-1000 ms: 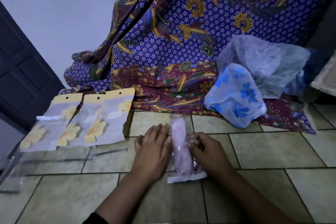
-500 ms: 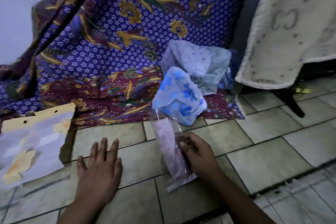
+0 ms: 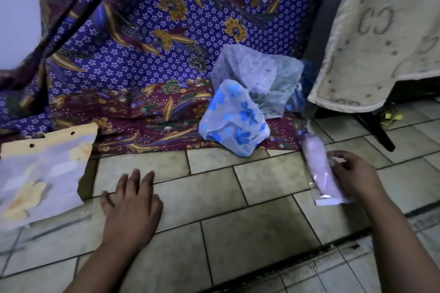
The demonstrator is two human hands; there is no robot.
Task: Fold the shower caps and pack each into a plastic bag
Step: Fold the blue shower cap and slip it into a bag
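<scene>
Batik cloth (image 3: pixel 142 66) carries two: blue-flowered shower cap (image 3: pixel 234 119), pale shower cap (image 3: pixel 257 71). One plastic bag (image 3: pixel 331 200), pink cap (image 3: pixel 317 164) inside, pinched by right hand (image 3: pixel 354 176) fingers (image 3: pixel 344 154); left hand (image 3: pixel 131 207) fingers (image 3: pixel 134 181) spread.

Packed bag (image 3: pixel 321 171), one second ago lying mid-floor between both hands, is now held by the right hand (image 3: pixel 354 178) alone and has been carried off to the right, past the blue cap (image 3: pixel 234 123) and near the cream cloth (image 3: pixel 381 31). Left hand (image 3: pixel 132 207) has let go of the bag and lies flat on the floor (image 3: pixel 238 233), well apart from it. The view has swung right: the finished packs (image 3: pixel 40 173) have slid to the left edge, and the cream cloth has come into sight.
</scene>
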